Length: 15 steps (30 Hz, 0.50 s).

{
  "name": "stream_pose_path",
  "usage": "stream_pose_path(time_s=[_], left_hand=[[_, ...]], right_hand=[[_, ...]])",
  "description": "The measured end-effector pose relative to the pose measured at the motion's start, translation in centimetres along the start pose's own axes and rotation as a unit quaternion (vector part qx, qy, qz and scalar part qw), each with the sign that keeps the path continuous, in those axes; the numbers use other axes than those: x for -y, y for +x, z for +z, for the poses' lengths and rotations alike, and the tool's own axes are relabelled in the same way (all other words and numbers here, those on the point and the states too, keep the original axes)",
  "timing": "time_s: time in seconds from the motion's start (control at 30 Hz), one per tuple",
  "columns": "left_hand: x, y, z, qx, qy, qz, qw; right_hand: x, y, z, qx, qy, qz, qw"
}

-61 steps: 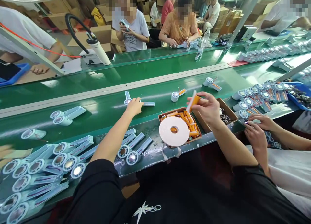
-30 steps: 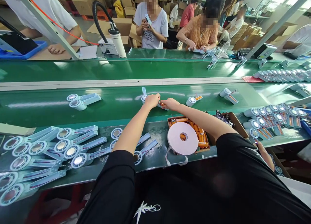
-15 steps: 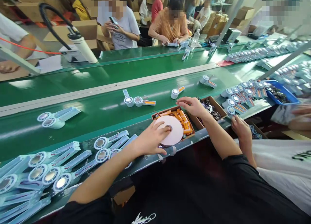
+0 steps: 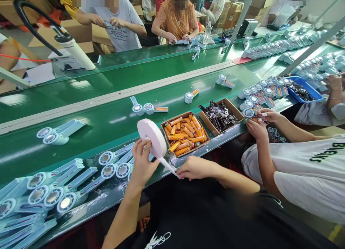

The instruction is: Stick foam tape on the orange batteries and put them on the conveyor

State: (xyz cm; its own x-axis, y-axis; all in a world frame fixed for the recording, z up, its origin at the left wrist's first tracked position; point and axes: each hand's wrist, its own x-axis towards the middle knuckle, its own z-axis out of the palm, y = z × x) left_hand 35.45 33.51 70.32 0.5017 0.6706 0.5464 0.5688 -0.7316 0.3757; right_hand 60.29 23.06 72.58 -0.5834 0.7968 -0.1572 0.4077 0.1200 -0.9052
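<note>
My left hand (image 4: 143,162) grips a roll of white tape (image 4: 154,136), which it holds upright above the bench edge, a thumb and fingers at the core. A strip of tape (image 4: 167,165) runs down from the roll to my right hand (image 4: 198,168), whose fingers pinch its loose end. Just beyond, a cardboard box of orange battery cells (image 4: 185,134) sits on the bench. Beside it to the right is a box of dark circuit boards (image 4: 221,116). Left of my left hand lie several light-blue fan housings (image 4: 109,171) with round heads and handles.
A green conveyor belt (image 4: 113,123) runs across, carrying a few fan housings (image 4: 148,108). At my right a co-worker's hands (image 4: 258,125) handle another housing near a blue tray (image 4: 304,92). People sit across the belt, near a white cylinder with a black hose (image 4: 75,51).
My left hand has lifted the tape roll off the battery box and tilted it upright. My right hand has come back from beyond the boxes and now pinches the tape's end.
</note>
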Motion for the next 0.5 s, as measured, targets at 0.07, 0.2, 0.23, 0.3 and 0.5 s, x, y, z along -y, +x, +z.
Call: stream_pose_path(time_s=[0.07, 0.2, 0.23, 0.3, 0.5], left_hand=[[0.6, -0.7, -0.3, -0.008, 0.003, -0.012, 1.0], [0.5, -1.5, -0.5, -0.008, 0.016, -0.004, 1.0], [0.2, -1.6, -0.4, -0.003, 0.018, -0.006, 1.0], [-0.4, -1.8, -0.2, 0.0, 0.021, -0.009, 1.0], [-1.1, -2.4, 0.3, -0.008, 0.014, 0.009, 1.0]], right_hand=[[-0.2, 1.0, -2.7, -0.001, -0.094, -0.025, 0.995], [-1.8, 4.7, -9.6, -0.222, -0.302, 0.029, 0.927], [-2.2, 5.8, -10.9, -0.228, -0.362, 0.048, 0.903], [-3.0, 7.7, -12.5, -0.178, -0.466, 0.07, 0.864], [-3.8, 9.2, -12.4, -0.133, -0.569, 0.081, 0.808]])
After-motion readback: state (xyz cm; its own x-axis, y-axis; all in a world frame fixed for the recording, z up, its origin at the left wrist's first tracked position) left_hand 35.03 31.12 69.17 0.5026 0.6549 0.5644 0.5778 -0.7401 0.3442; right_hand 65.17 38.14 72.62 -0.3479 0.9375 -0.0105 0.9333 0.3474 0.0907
